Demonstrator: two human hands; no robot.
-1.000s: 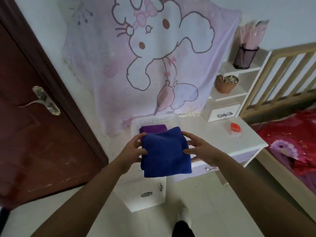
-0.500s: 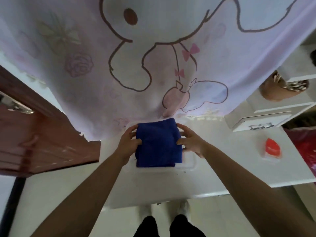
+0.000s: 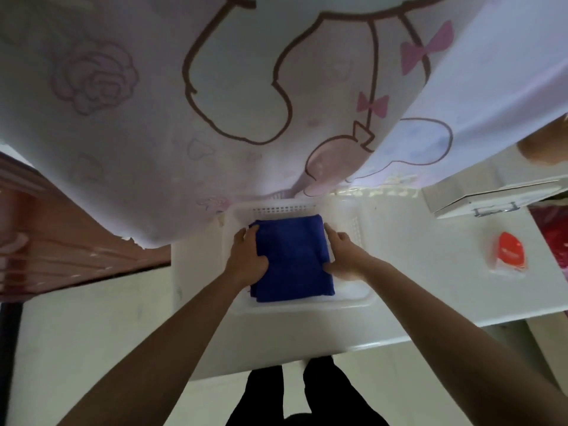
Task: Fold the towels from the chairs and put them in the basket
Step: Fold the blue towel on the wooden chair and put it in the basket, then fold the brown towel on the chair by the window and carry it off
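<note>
Since half a second ago I have leaned in closer over the bench, and the folded blue towel I was carrying just above the white basket has gone down inside it. The towel now lies flat within the basket walls, its far edge close to the perforated back wall and its near edge just short of the front rim. My left hand rests on the towel's left edge, thumb lying over the top of the cloth and fingers running along its side; it is pressed against the towel, though I cannot tell whether the fingers curl under to grip it. My right hand sits against the towel's right edge, fingers loosely spread and extended along the side, thumb touching the cloth, not closed around anything. The basket stands on the white bench, under the hem of a pink cartoon-print cloth hanging on the wall. An orange-red packet lies on the bench well apart to the right, near a small white drawer box.
</note>
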